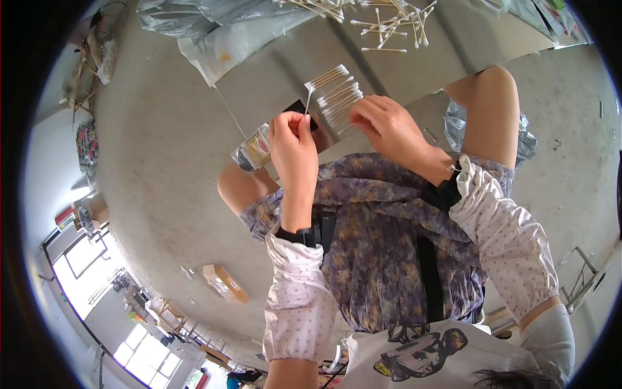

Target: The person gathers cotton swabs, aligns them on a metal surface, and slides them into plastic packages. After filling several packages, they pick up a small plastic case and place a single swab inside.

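A single cotton swab (308,101) stands nearly upright between the pinched thumb and forefinger of my left hand (293,142). Just right of it, a row of cotton swabs (334,91) lies side by side on the grey work surface (278,78). At the row's near right end is my right hand (393,128), its fingers curled down against the swab ends; whether one is gripped there is hidden. Partly behind my left hand lies a clear package with a yellow label (258,148). A black flat piece (296,107) shows past my left fingers.
Loose cotton swabs (396,27) lie scattered at the far side of the surface. Clear plastic bags (194,18) cover its far left. My knees (495,97) flank the near edge. A cardboard box (225,283) sits on the concrete floor at left.
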The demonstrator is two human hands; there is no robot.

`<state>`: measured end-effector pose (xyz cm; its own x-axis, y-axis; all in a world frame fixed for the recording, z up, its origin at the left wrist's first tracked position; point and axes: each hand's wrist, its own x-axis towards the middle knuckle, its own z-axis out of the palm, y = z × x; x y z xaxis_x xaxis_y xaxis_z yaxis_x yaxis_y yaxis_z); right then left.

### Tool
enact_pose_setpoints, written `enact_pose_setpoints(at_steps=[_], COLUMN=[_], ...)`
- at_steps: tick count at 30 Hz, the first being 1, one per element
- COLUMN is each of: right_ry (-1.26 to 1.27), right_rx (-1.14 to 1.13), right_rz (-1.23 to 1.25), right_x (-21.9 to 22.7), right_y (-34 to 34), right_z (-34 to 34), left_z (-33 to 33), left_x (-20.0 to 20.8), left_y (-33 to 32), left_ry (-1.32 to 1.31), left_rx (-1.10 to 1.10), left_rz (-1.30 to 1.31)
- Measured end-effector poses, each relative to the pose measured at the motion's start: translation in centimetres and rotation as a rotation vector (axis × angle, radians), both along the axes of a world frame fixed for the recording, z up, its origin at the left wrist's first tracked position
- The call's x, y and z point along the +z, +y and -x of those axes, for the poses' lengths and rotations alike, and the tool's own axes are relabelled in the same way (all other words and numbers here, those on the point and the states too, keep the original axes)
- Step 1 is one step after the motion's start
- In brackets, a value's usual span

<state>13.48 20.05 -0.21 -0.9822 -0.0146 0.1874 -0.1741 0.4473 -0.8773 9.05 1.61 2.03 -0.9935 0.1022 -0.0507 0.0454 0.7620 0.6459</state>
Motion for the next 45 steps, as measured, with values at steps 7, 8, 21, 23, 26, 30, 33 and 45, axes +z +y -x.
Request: enact_pose_setpoints(at_steps=[7, 8, 21, 23, 26, 30, 33, 45], right_ry=[0.235, 0.233, 0.015, -0.035, 0.037, -0.05, -0.072, 0.155], right_rx=[-0.091, -0.136, -0.398, -0.449, -0.453, -0.425, -0.398, -0.174], right_rz=[-0.212, -0.192, 0.165, 0.29, 0.358, 0.475, 0.487, -0.037], right_x=[-0.6, -0.5, -0.4, -0.5, -0.5, 0.1, -0.1, -1.6], right_y=[-0.1, 0.0, 3.6, 4.3, 4.1, 3.2, 3.1, 3.0], right_z=[1.5, 1.9, 3.1, 3.2, 3.6, 3.4, 3.2, 3.3], left_z=[-2.8, -3.3, 0.7, 1.2, 2.0, 0.7, -0.4, -0.7], left_x=[1.9, 2.1, 1.1, 0.8, -0.5, -1.9, -2.5, -3.5], left_y=[0.2, 0.4, 4.6, 5.2, 5.8, 6.1, 6.5, 6.6], left_ry=[0.141, 0.119, 0.252, 0.289, 0.435, 0.237, 0.247, 0.375], left_rx=[-0.12, -0.145, -0.224, -0.279, -0.4, -0.436, -0.457, -0.384], left_rz=[0.037, 0.034, 0.254, 0.272, 0.316, 0.466, 0.468, 0.478])
